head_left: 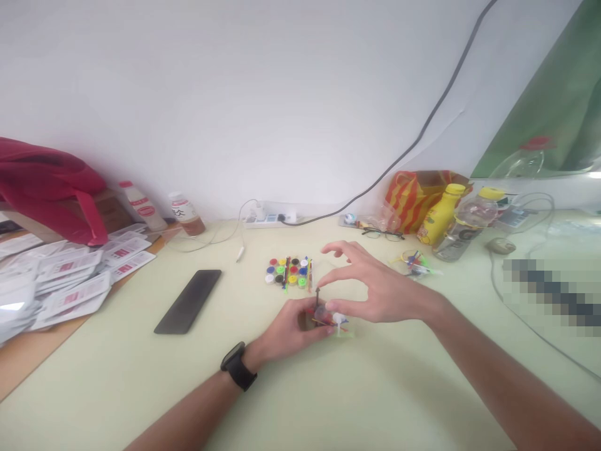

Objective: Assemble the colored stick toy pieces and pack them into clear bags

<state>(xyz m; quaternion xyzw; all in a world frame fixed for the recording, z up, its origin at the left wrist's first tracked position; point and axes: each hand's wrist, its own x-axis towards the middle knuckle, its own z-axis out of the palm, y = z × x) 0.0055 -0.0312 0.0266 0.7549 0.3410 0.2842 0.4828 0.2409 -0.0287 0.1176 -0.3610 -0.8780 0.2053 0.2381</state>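
Low over the table (282, 401), my left hand (291, 329) is closed around a small multicoloured plastic assembly (322, 313). A dark, thin rod with a pointed tip stands up from it, and white, red and light green bits show at its right side. My fingers hide part of the piece. Just above and to the right hovers my right hand (382, 288), its fingers spread and curved with nothing held between them. Its thumb tip is close to the assembly; whether it touches, I cannot tell. Beyond both hands lie small round pots of several colours (293, 270).
A dark phone (188, 302) lies left of my hands. Several white packets (75, 272) are heaped farther left. Small coloured plastic pieces (416, 263), glasses (382, 234), a yellow bottle (440, 214) and a clear bottle (467, 228) are at right. A power strip (270, 218) sits by the wall.
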